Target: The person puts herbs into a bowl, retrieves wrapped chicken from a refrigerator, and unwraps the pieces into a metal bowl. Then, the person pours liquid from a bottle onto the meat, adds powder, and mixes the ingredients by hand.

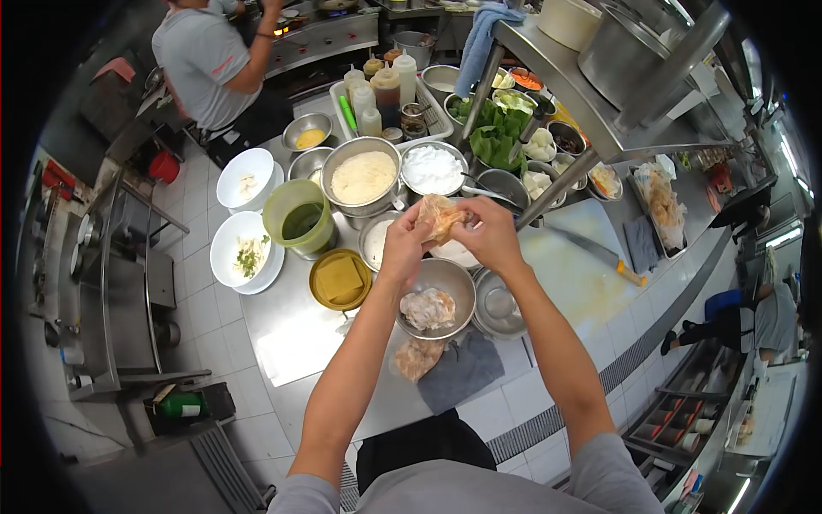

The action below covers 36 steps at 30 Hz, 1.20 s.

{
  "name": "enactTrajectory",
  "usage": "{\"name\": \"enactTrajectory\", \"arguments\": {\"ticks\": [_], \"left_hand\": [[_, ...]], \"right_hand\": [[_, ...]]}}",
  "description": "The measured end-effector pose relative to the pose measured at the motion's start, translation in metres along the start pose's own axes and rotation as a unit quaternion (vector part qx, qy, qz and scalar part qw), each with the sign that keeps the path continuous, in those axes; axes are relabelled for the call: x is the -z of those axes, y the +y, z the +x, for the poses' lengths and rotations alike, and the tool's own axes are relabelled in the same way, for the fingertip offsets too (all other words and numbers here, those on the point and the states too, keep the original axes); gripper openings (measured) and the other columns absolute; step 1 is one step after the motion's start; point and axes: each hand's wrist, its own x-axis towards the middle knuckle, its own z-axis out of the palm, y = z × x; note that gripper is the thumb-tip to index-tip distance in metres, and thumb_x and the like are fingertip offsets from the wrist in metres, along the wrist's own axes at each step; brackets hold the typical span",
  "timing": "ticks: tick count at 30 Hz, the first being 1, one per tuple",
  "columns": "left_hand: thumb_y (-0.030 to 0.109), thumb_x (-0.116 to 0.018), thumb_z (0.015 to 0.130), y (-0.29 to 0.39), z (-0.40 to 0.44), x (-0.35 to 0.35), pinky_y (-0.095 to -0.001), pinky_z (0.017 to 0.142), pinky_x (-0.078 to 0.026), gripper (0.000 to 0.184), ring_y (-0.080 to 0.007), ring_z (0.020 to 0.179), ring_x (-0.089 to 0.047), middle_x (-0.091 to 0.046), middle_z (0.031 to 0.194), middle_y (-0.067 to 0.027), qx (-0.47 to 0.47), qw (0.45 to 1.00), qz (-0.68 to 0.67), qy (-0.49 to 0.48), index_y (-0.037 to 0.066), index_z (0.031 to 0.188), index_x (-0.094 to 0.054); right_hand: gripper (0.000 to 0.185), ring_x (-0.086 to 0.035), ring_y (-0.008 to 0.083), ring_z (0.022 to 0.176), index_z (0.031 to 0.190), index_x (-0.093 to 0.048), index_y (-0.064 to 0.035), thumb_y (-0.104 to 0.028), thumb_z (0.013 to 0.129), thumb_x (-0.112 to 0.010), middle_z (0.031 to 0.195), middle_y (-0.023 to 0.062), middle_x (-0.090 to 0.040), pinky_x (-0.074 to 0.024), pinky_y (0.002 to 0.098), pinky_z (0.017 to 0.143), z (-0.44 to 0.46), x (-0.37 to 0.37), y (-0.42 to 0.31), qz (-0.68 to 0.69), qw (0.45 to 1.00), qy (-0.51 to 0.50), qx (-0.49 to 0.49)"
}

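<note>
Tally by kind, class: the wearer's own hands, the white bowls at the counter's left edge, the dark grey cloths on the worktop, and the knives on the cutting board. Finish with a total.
Wearer's own hands: 2
White bowls: 2
Dark grey cloths: 2
Knife: 1
Total: 7

The bag (440, 218) is pale orange, the powder (433, 170) white, the leaves (497, 137) green, the towel (485, 41) blue, the knife handle (632, 274) yellow-orange.

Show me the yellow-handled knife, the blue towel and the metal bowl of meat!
Yellow-handled knife (592, 250), head view: the blade.
Blue towel (482, 44), head view: middle folds.
Metal bowl of meat (441, 274), head view: inner wall.
</note>
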Motion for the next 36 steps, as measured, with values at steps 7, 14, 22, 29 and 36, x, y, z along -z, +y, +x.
{"name": "enactTrajectory", "arguments": {"ticks": [7, 14, 22, 29, 36], "left_hand": [[-0.004, -0.038, 0.098, 0.002, -0.015, -0.001, -0.0432, 0.095, -0.057, 0.044, -0.0262, 0.117, -0.061, -0.054, 0.135, -0.0151, -0.020, 0.997, -0.066, 0.026, -0.001, 0.142, -0.041], [-0.009, -0.038, 0.092, 0.012, -0.031, 0.031, -0.0460, 0.096, -0.056, 0.052, -0.0276, 0.120, -0.059, -0.053, 0.136, -0.0153, -0.008, 0.997, -0.065, 0.037, -0.001, 0.144, -0.040], [-0.008, -0.039, 0.088, 0.065, -0.131, 0.062, -0.0473, 0.097, -0.054, 0.057, -0.0290, 0.120, -0.059, -0.053, 0.137, -0.0177, -0.073, 0.988, -0.082, 0.109, -0.002, 0.145, -0.039], [-0.011, -0.041, 0.081, 0.045, -0.374, 0.146, -0.0400, 0.090, -0.056, 0.059, -0.0220, 0.112, -0.062, -0.058, 0.129, -0.0145, -0.177, 0.911, -0.061, 0.368, -0.002, 0.139, -0.044], [-0.001, -0.052, 0.090, -0.090, -0.669, 0.106, -0.0409, 0.079, -0.058, 0.030, -0.0242, 0.100, -0.062, -0.057, 0.118, -0.0118, -0.247, 0.617, -0.088, 0.742, 0.006, 0.119, -0.047]], "right_hand": [[0.022, -0.063, 0.0118, 0.089, 0.104, -0.061, 0.0036, -0.003, 0.084, -0.068, 0.103, 0.0083, -0.067, -0.0527, 0.0265, 0.076, -0.013, -0.012, 0.030, 0.282, 0.938, 0.150, -0.136], [0.018, -0.061, 0.0116, 0.096, 0.094, -0.054, 0.0000, -0.001, 0.084, -0.069, 0.105, 0.0099, -0.065, -0.0515, 0.0265, 0.081, -0.003, 0.015, 0.043, 0.318, 0.926, 0.127, -0.161], [0.030, -0.064, 0.0336, 0.100, 0.113, -0.064, -0.0052, -0.013, 0.084, -0.062, 0.112, 0.0165, -0.066, -0.0499, 0.0397, 0.090, -0.007, -0.026, 0.090, -0.129, 0.982, -0.136, -0.010], [0.025, -0.066, 0.0346, 0.077, 0.104, -0.070, -0.0051, -0.022, 0.092, -0.054, 0.087, 0.0205, -0.068, -0.0487, 0.0452, 0.066, 0.014, -0.040, 0.102, -0.289, 0.917, -0.266, 0.067], [0.039, -0.060, 0.0352, 0.114, 0.125, -0.054, 0.0031, -0.013, 0.089, -0.059, 0.121, 0.0217, -0.060, -0.0466, 0.0388, 0.096, 0.039, -0.036, 0.167, -0.246, 0.897, -0.344, 0.124]]}}
